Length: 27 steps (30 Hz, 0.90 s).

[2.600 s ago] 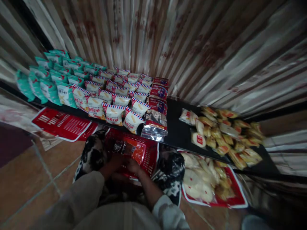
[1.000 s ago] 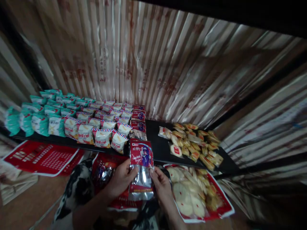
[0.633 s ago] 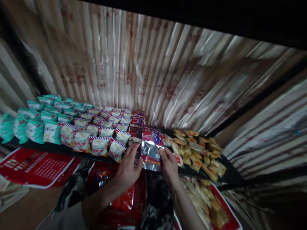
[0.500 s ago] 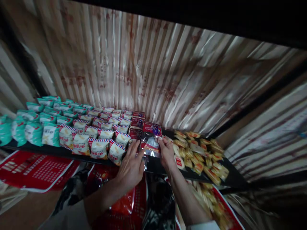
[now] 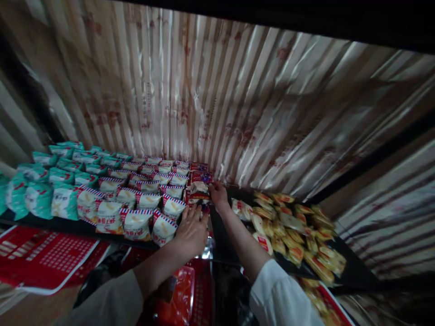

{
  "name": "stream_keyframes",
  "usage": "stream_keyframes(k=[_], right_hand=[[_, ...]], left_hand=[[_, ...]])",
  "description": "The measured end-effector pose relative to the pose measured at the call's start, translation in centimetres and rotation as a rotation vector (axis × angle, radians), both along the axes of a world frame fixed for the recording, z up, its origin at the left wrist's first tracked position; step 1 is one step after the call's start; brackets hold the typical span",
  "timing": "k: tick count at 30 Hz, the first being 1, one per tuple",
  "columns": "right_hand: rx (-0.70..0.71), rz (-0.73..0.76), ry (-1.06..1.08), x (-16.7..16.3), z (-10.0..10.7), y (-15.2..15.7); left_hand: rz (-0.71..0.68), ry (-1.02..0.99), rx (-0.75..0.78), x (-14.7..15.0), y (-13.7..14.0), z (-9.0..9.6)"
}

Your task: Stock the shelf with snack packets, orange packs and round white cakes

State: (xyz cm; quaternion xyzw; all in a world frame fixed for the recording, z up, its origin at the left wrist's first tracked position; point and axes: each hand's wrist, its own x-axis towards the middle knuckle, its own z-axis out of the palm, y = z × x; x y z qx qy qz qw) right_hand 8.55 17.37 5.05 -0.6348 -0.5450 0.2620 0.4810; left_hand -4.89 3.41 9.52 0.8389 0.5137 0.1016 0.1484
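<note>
Bag (image 5: 203, 292), red, sat nearest, below the left hand (image 5: 192, 231), orange pack (image 5: 179, 294) on it. Left hand lay palm down, fingers extended, over a front packet (image 5: 208, 250) whose silver end showed beside it. Just beyond its fingertips: red-and-silver packet (image 5: 199, 187), right edge pinched by thumb and fingers of the right hand (image 5: 219, 195). Changed in the last half second: packet went from offset right to in line with its column, farther back. So alignment looked done, release not yet. Printed header seemed to face the wall (image 5: 204, 99); long axis ran away from the hands. White bags (image 5: 137, 222) stood left of the left hand, gold packs (image 5: 294, 251) right of the right.
</note>
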Motion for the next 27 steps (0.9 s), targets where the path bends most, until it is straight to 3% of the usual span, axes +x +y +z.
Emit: stream_keyframes(k=[8, 14, 21, 24, 27], right_hand=[[-0.09, -0.058, -0.438, -0.7, 0.5, 0.3], [-0.045, 0.0, -0.526, -1.0, -0.3, -0.6], [0.024, 0.086, -0.224, -0.2, -0.8, -2.5], [0.084, 0.039, -0.011, 0.6, -0.9, -4.7], [0.156, -0.063, 0.279, 1.0, -1.5, -8.8]], left_hand=[[-0.019, 0.093, -0.005, 0.3, 0.7, 0.0], [-0.03, 0.138, 0.043, 0.4, 0.6, 0.0], [-0.073, -0.045, 0.124, 0.2, -1.7, 0.3], [-0.165, -0.242, 0.126, -0.5, -4.7, 0.3], [-0.326, -0.378, 0.016, -1.9, -8.7, -1.4]])
